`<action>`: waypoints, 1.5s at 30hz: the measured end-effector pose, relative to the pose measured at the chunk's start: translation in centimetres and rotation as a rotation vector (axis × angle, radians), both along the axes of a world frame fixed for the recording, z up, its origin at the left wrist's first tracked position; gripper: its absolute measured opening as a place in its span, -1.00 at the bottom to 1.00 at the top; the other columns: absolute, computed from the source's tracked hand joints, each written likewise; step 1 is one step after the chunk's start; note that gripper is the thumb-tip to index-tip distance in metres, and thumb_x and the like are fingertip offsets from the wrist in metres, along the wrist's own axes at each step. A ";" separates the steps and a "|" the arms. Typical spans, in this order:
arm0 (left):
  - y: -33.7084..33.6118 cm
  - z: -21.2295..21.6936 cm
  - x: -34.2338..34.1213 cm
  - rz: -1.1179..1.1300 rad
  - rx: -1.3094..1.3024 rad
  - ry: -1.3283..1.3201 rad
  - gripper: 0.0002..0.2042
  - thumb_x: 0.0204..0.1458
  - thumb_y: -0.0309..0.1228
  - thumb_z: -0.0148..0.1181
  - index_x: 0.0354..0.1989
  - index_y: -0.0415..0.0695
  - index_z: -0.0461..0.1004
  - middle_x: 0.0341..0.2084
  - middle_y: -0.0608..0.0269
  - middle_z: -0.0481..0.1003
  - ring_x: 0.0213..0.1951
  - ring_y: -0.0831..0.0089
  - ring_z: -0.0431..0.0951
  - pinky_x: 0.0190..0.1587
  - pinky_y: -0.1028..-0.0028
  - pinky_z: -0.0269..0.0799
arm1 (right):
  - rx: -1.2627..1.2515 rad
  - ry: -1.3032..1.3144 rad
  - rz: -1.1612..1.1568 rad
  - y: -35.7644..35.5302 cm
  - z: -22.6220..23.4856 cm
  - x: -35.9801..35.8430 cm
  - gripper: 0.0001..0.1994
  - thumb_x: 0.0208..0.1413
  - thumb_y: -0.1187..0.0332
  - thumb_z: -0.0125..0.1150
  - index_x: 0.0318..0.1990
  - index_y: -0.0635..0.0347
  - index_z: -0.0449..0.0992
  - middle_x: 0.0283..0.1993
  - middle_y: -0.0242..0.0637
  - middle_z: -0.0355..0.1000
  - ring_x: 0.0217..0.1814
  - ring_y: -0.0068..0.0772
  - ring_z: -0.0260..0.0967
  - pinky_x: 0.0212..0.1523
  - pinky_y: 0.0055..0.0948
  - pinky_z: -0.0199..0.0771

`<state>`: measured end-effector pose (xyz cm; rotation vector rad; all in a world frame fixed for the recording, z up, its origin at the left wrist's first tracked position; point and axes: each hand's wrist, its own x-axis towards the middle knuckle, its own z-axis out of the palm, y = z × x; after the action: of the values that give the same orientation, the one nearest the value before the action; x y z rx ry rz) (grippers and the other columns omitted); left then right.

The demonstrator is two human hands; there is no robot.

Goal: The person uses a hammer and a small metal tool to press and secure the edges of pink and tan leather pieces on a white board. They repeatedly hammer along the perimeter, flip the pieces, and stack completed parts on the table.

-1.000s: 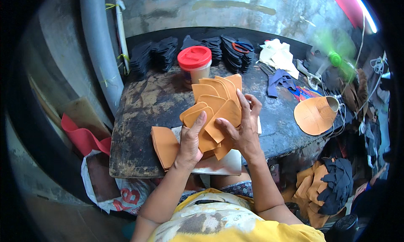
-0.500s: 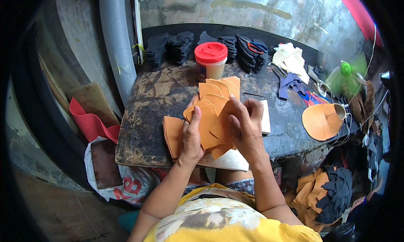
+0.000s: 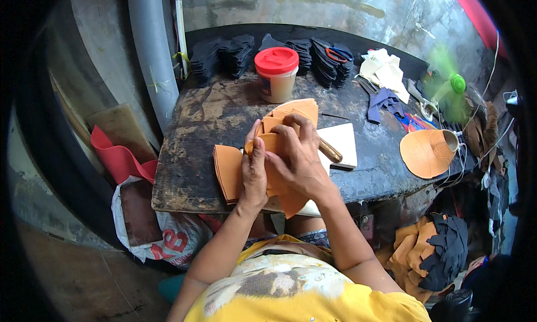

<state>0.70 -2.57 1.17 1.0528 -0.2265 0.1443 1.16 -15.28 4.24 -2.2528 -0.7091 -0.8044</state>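
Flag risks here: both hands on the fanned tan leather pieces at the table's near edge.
1. The tan leather pieces are fanned loosely under the left hand and right hand; the lowest overhangs the table edge and could slip off.
2. The red-lidded jar stands just behind; a push might tip it.

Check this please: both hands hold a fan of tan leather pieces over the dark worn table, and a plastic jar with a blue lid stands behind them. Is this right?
One detail is wrong: the lid of the plastic jar is red, not blue, as the head view shows. The rest holds: the left hand and right hand hold the fan of tan leather pieces over the dark worn table, and the jar stands behind them.
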 end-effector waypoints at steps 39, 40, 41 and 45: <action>0.4 -1.5 0.4 -0.161 0.281 -0.064 0.05 0.09 -0.31 0.43 0.52 -0.25 -0.33 0.39 -0.08 0.11 0.38 0.26 0.19 0.41 0.32 0.12 | 1.484 0.076 0.060 -2.4 -4.6 3.5 -0.65 0.14 0.46 0.06 0.09 0.25 0.28 0.01 -0.20 0.31 0.07 -0.40 0.28 0.20 -0.40 0.29; 0.7 -1.5 0.5 -0.215 0.276 -0.054 0.14 0.07 -0.27 0.45 0.53 -0.22 -0.45 0.43 -0.07 0.05 0.40 0.27 0.15 0.42 0.32 0.09 | 1.519 0.097 0.079 -2.5 -4.6 3.4 -0.65 0.13 0.46 0.05 0.09 0.25 0.28 0.01 -0.20 0.32 0.06 -0.40 0.28 0.19 -0.40 0.29; 0.8 -1.5 0.6 -0.239 0.267 -0.062 0.15 0.06 -0.27 0.46 0.53 -0.22 -0.45 0.44 -0.05 0.04 0.40 0.28 0.14 0.42 0.33 0.09 | 1.554 0.103 0.097 -2.6 -4.5 3.3 -0.64 0.11 0.46 0.03 0.09 0.25 0.29 0.01 -0.20 0.32 0.05 -0.40 0.29 0.19 -0.41 0.30; 0.8 -1.5 0.4 -0.267 0.225 -0.042 0.07 0.11 -0.47 0.37 0.54 -0.15 -0.45 0.46 0.03 0.00 0.41 0.31 0.14 0.42 0.34 0.10 | 1.563 0.215 0.146 -3.6 -3.5 2.9 -0.68 0.07 0.47 0.00 0.02 0.26 0.35 -0.06 -0.24 0.37 -0.04 -0.42 0.33 0.12 -0.44 0.34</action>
<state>1.13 -1.79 -0.31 1.2324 -0.4263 -0.1024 4.02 -18.88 0.74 -0.8152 0.0000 -0.6282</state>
